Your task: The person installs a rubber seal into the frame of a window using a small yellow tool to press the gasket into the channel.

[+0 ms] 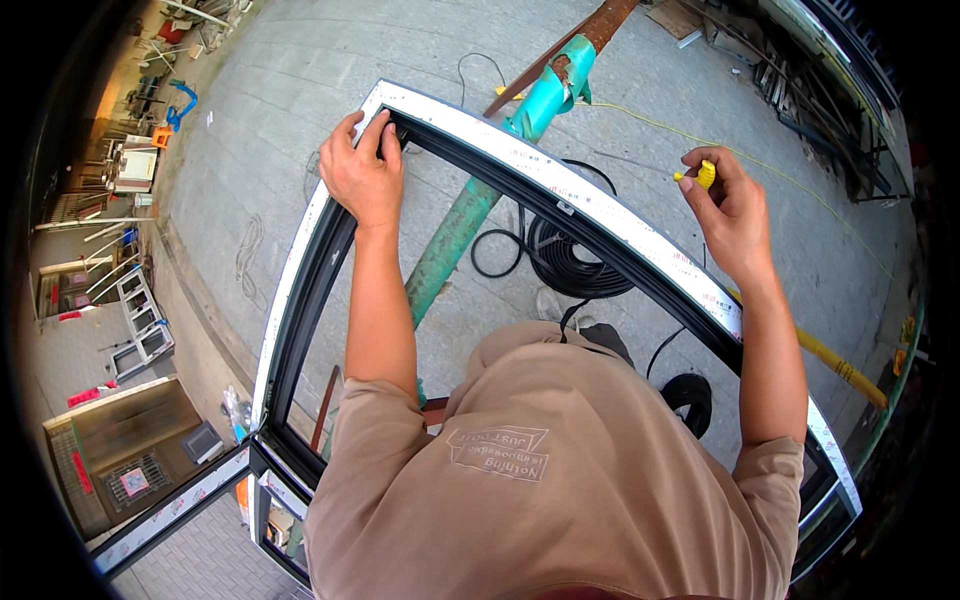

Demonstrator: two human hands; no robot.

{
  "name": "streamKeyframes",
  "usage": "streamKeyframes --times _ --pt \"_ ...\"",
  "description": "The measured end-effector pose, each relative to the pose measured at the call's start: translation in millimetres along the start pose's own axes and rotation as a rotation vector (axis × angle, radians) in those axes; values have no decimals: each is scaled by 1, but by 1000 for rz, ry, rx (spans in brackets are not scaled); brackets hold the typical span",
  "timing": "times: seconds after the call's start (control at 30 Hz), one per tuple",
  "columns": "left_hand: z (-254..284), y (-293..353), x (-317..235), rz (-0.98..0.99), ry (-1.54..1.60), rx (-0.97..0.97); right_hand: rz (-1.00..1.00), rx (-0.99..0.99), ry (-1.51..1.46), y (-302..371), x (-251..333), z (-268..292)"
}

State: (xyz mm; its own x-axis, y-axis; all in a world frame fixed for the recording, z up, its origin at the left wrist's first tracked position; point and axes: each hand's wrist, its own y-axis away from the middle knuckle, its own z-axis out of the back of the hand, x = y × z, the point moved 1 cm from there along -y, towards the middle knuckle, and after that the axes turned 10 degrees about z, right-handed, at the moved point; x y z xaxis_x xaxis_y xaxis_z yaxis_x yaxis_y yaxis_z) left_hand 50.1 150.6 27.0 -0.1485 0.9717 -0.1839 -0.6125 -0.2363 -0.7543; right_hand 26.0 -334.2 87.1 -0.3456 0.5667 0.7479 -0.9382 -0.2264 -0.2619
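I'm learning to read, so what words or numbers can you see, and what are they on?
Brown shirt: pale lettering in outlined banner shapes; I won't copy its words.
White-and-black frame: small red and dark print repeated along it, too small to read.
Yellow pole: dark marks, too blurred to read.

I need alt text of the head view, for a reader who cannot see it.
A person's left hand touches a corner of a white-and-black frame, while the right hand holds a small yellow object. A green pipe passes under the frame, and a black coil lies on the grey floor.
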Motion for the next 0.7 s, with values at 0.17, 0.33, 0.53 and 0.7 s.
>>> streamKeyframes --times 0.17,0.33,0.53,0.7 --pt "-1 -3 1 52 81 -46 -20 14 -10 1 0 1" --pt "-1 -4 2 79 89 -41 -5 -4 -18 1 0 1" --pt "3 -3 -1 77 31 -21 -21 16 -8 1 3 2" --pt "13 -6 1 34 43 56 -10 30 -5 1 5 3"
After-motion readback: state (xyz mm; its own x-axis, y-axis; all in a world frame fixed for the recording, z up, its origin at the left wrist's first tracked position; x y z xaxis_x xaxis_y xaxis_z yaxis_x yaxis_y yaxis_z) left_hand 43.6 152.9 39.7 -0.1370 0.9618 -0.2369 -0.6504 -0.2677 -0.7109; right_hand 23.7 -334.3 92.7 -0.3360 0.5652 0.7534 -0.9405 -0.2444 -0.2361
